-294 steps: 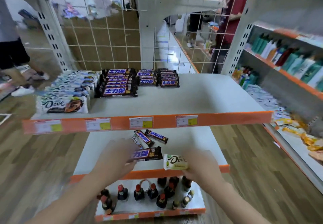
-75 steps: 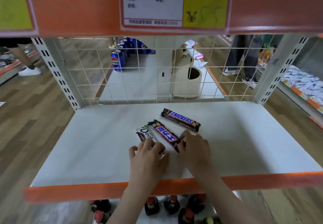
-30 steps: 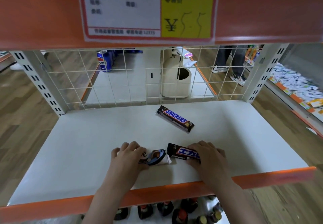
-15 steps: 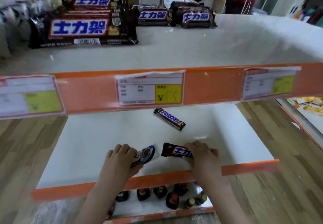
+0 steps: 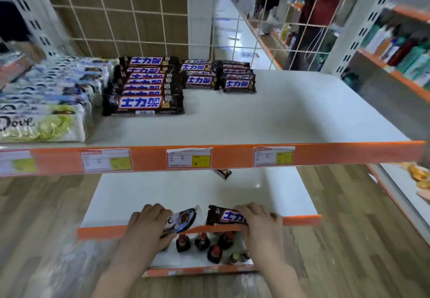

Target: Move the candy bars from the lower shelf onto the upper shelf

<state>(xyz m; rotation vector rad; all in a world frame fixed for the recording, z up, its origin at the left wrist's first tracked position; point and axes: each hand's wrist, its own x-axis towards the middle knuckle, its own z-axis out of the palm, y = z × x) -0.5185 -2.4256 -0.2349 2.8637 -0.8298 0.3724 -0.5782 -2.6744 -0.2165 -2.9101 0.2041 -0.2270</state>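
Shop aisle: wood floor, wire-backed shelving
Upper shelf (image 5: 267, 121): stocked at 10 o'clock, bare right half
Lower shelf (image 5: 209, 193): one bar left at 12
Left hand (image 5: 149, 225): pinching Dove bar (image 5: 183, 219)
Right hand (image 5: 258, 224): gripping Snickers bar (image 5: 224, 215)
Risk: bars could snag the orange lip going up, easy fumble

Bright even indoor light, soft shadows, motion blur throughout (worst at the edges), wide-angle bending of straight lines
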